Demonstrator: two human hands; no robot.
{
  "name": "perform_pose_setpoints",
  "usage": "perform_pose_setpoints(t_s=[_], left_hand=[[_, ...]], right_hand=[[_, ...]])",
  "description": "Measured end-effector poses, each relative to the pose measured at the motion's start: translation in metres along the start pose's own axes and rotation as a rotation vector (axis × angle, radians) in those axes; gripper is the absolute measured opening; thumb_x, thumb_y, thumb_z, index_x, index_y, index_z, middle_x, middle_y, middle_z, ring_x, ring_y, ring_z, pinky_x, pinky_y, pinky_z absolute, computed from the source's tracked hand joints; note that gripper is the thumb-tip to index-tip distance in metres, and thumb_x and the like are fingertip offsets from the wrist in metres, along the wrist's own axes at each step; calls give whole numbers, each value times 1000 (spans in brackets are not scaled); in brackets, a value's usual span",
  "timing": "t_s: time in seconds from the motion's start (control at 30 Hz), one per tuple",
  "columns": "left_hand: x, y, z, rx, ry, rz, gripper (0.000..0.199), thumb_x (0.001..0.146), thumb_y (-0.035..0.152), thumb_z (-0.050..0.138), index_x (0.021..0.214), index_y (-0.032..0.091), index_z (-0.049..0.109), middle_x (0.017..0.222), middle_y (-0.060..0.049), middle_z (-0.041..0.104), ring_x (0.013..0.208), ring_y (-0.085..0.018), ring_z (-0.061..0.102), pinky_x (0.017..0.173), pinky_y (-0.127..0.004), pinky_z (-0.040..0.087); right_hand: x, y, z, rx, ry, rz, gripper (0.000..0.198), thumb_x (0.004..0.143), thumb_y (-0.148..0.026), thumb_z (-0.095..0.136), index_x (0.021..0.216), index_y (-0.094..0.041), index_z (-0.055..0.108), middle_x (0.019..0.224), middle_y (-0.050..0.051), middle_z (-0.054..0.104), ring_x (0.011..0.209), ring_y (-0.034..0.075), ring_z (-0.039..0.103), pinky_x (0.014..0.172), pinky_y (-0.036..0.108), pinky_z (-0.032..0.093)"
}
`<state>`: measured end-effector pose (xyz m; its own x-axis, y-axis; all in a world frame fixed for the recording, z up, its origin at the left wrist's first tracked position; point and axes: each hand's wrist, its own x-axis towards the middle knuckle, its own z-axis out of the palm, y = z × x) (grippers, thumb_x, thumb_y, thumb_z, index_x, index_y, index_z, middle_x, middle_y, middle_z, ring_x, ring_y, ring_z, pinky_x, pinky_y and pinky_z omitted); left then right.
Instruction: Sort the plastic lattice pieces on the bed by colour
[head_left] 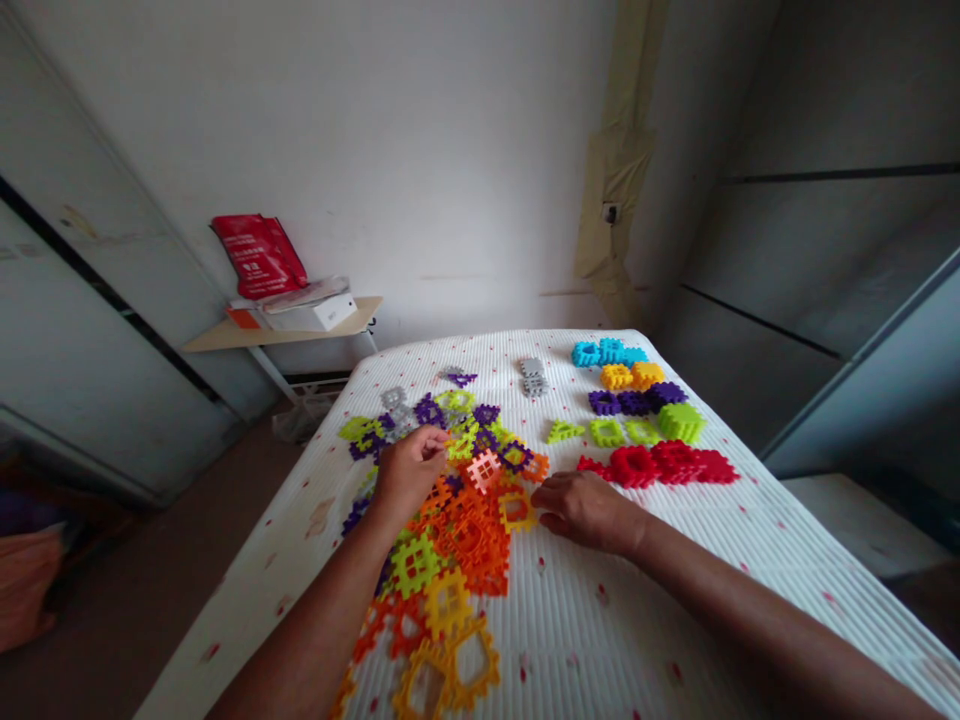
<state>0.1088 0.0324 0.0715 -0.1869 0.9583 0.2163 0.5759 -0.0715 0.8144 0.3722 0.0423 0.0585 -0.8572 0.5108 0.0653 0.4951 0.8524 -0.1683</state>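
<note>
A pile of interlocking plastic building tiles (pixel 471 535) in orange, yellow, green and purple is spread over the left half of the bed-like surface. Above its upper part, my left hand (pixel 411 468) is closed in a pinch; what the fingertips hold, if anything, is too small to make out. My right hand (pixel 589 508) is at the pile's right side, fingers curled together. Its fingertips meet the edge of a yellow window tile (pixel 516 511), and whatever lies within them is hidden. A pale pink tile (pixel 484 470) rests between the two hands.
Sorted rows stand at the right: blue tiles (pixel 610 352), yellow tiles (pixel 631 376), purple tiles (pixel 636 400), green tiles (pixel 681 423) and red tiles (pixel 660 464). Grey tiles (pixel 532 377) form a small stack near the far edge. A side table (pixel 352 318) holds a white box (pixel 315 312).
</note>
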Motion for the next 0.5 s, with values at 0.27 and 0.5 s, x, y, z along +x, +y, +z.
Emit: perform_pose_setpoints(t_s=[0.27,0.5], left_hand=[[-27,23,-6,235,122,441,12,78,21,52,81,19,63,82,-4,68,77,-14,63,76,-26,50],[-45,33,1,337,180,931,19,74,5,57,87,18,61,82,-4,69,81,-12,63,77,-25,52]], right_hand=[[3,8,-11,343,373,171,16,86,-25,49,90,-17,62,83,5,66,69,12,59,63,22,43],[15,-3,-29,662,518,177,17,79,-30,59,89,-16,62,79,3,65,67,11,57,61,22,44]])
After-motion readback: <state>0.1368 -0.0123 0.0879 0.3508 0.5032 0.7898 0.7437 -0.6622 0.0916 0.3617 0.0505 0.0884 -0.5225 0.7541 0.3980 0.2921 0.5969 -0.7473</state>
